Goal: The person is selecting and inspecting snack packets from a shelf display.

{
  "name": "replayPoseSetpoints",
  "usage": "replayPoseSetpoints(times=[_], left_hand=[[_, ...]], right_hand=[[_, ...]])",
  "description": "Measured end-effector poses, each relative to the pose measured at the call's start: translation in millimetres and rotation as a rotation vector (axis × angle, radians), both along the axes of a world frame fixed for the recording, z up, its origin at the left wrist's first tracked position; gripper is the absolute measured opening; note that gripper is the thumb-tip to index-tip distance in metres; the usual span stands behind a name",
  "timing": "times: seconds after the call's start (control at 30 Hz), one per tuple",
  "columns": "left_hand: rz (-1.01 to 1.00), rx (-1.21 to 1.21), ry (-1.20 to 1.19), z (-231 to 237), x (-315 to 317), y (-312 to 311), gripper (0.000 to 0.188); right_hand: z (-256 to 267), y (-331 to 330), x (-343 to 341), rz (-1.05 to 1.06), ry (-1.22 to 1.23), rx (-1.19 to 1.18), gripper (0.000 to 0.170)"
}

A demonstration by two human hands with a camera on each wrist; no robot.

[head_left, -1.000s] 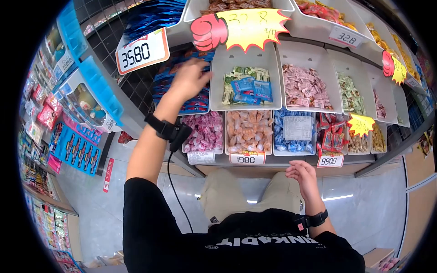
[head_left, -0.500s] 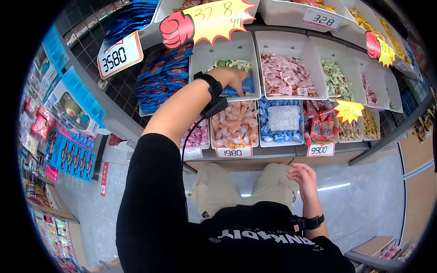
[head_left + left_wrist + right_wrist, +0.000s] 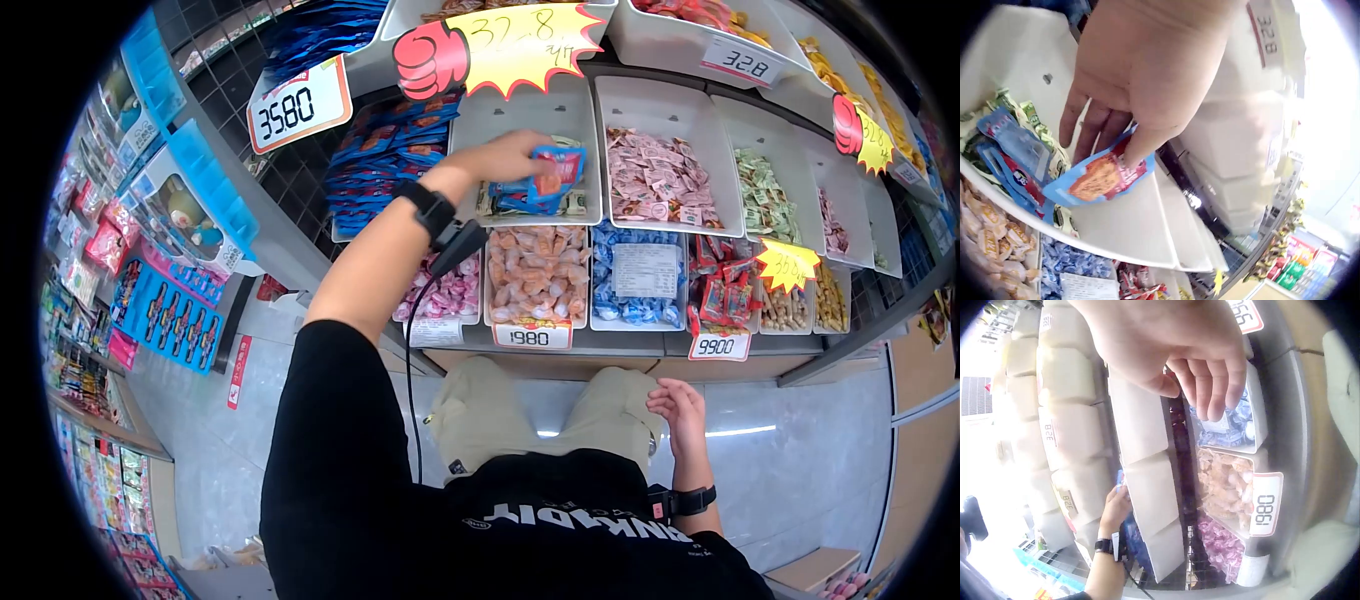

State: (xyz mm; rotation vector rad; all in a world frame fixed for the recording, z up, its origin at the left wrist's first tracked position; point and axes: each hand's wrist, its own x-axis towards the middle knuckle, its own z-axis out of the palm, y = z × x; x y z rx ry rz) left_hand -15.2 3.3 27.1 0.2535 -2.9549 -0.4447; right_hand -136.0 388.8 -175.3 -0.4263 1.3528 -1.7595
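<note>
My left hand (image 3: 505, 157) is over a white bin (image 3: 600, 205) of green-wrapped candies. It pinches a blue snack packet (image 3: 1100, 178) between thumb and fingers, a brown food picture and a red patch on its front. Beneath it, more blue packets (image 3: 1019, 147) lie on the green-wrapped candies (image 3: 1054, 159). Left of that bin, many blue and red packets (image 3: 385, 165) are piled up. My right hand (image 3: 682, 412) hangs in front of the shelf near my thigh, fingers loosely curled and holding nothing; the right wrist view shows this hand (image 3: 1179, 356) too.
A bin of pink-wrapped candies (image 3: 660, 180) adjoins on the right. The lower front row has orange-wrapped (image 3: 537, 270) and blue-wrapped candies (image 3: 610, 310). Upper bins overhang, with a yellow price burst (image 3: 530, 45) and a price card (image 3: 300, 105). A cable (image 3: 412, 400) trails from the left wrist.
My left hand has moved right from the blue and red packet pile, reached down into the green-candy bin and lifted a blue packet there. The right hand stays low by the thigh.
</note>
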Motion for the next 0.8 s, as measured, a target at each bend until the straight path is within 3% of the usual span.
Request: replayPoseSetpoints(times=[0.07, 0.2, 0.27, 0.53, 0.6, 0.63, 0.7, 0.73, 0.8], left_hand=[[0.213, 0.491, 0.170, 17.8, 29.3, 9.8, 0.035], [0.279, 0.950, 0.688, 17.7, 84.9, 2.9, 0.036], [0.284, 1.011, 0.875, 17.0, 111.5, -2.5, 0.035], [0.754, 0.815, 1.177, 26.8, 161.2, -48.6, 0.029], [0.754, 0.504, 1.280, 25.7, 155.2, -63.2, 0.037], [0.756, 0.508, 1.286, 25.0, 153.3, -71.2, 0.037], [0.845, 0.079, 1.167, 24.5, 148.9, -88.7, 0.044], [0.848, 0.083, 1.176, 21.8, 148.5, -103.1, 0.044], [0.913, -0.149, 1.017, 13.9, 147.7, -132.7, 0.041]], right_hand=[[-5.9, -2.5, -0.7, 0.014, -0.006, 0.050, 0.022], [-28.9, -7.0, -6.4, 0.048, 0.031, 0.112, 0.024], [-42.5, -8.9, -10.4, 0.059, 0.004, 0.177, 0.023], [-61.4, -32.0, -11.6, 0.161, 0.025, 0.286, 0.022], [-59.9, -34.4, -8.5, 0.154, 0.038, 0.298, 0.022], [-59.7, -34.5, -7.4, 0.133, 0.039, 0.283, 0.022], [-59.5, -33.7, -6.3, 0.113, 0.050, 0.268, 0.022], [-60.2, -30.0, -5.0, 0.105, 0.035, 0.258, 0.022], [-62.6, -21.2, -4.0, 0.098, 0.034, 0.251, 0.022]])
